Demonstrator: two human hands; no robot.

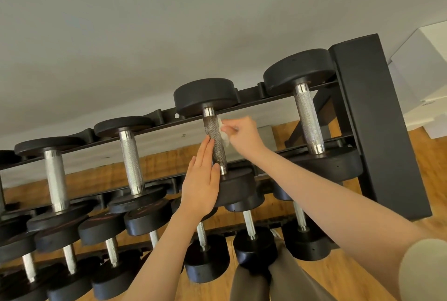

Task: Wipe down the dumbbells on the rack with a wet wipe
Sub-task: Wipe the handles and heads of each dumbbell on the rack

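Nearest the camera I note my right sleeve (420, 269) at the lower corner, the bare forearm running up to the rack (377, 117). My right hand (244, 135) pinches a white wet wipe (223, 135) against the right side of the knurled handle (216, 142) of the second dumbbell from the right on the top rail. My left hand (202, 179) lies flat, fingers straight and together, pressed against the handle's left side, holding nothing. The hands sit just apart, the handle between them.

Progress, as I judge it: this handle looks darker than its neighbours, which suggests it is wet and mid-wipe. Its black heads (205, 96) show no sign either way. The three other top-rail dumbbells in view have bright, dry-looking handles; I cannot tell whether they were treated. The lower rows (205, 259) appear untouched. Most of the job seems outstanding.
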